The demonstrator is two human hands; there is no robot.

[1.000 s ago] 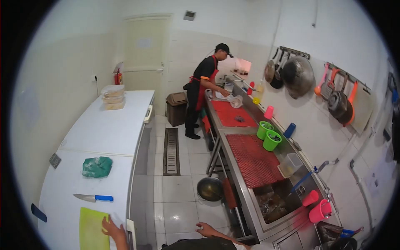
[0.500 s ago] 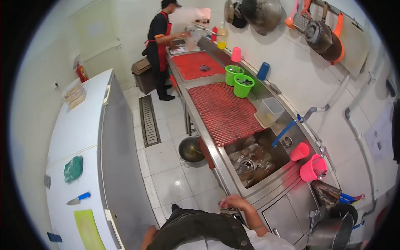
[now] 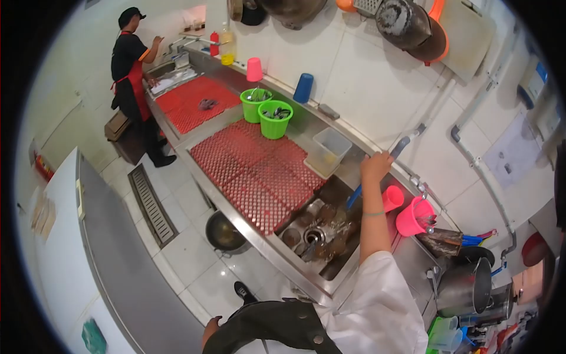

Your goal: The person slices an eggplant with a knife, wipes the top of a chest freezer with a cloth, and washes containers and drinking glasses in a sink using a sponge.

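My right hand (image 3: 376,167) reaches over the sink and is closed on the tap, hiding its handle. A blue hose (image 3: 354,196) runs from the tap down into the steel sink basin (image 3: 346,255). Glasses (image 3: 337,248) and a round metal piece (image 3: 313,236) lie in the basin, in what looks like water. My left hand (image 3: 210,330) hangs low beside my dark apron (image 3: 265,330), mostly hidden, and I cannot make out its grip.
A clear plastic tub (image 3: 329,150) and green buckets of cutlery (image 3: 275,121) stand by the red mat (image 3: 253,171). Pink containers (image 3: 414,216) are right of the tap. A co-worker (image 3: 132,88) stands at the far end. On the floor sits a pot (image 3: 225,231).
My right hand has moved from near my waist up to the tap. My view has swung right, and the co-worker's arms have changed position.
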